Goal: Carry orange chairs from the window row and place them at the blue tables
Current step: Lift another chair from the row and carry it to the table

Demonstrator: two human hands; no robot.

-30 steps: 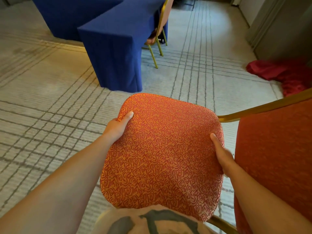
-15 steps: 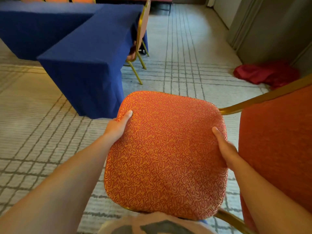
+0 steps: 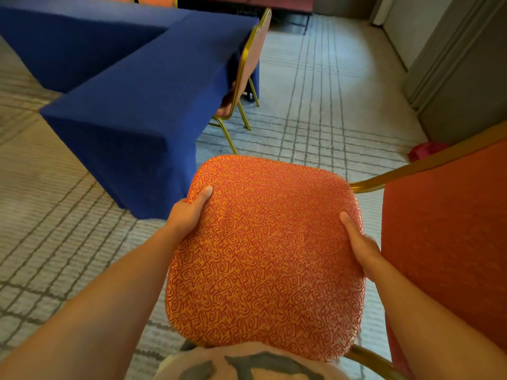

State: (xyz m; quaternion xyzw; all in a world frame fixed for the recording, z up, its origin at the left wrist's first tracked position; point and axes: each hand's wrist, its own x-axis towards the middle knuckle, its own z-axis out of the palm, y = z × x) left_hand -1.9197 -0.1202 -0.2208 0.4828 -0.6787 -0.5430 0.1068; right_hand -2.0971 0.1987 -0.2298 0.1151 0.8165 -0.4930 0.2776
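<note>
Both hands, left and right, grip the rounded, swirl-woven orange chair seat's edges.

Pale carpet crossed by grey grid lines, with a crumpled red cloth at three o'clock near a grey wall at two o'clock.

The fingers of the left hand and right hand vanish under the seat of the orange chair; only the thumbs show. Its legs are hidden, its backrest cut off at the view's edge. A red cloth is mostly hidden behind it.
</note>
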